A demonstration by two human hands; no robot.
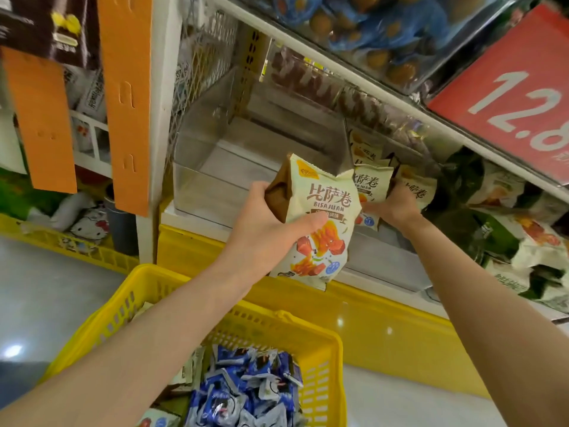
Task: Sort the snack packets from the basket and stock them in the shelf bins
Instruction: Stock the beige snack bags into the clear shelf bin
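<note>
My left hand grips a cream snack packet printed "BISAJUAN", held upright in front of a clear shelf bin that looks bare inside. My right hand reaches into the neighbouring bin and holds matching cream packets standing there; its fingers are hidden behind them. Below, a yellow basket holds several small blue and white packets and a few cream ones.
Green and white bags fill the bin at the right. A red price sign hangs above. Orange tags hang at the left. A yellow shelf base runs behind the basket.
</note>
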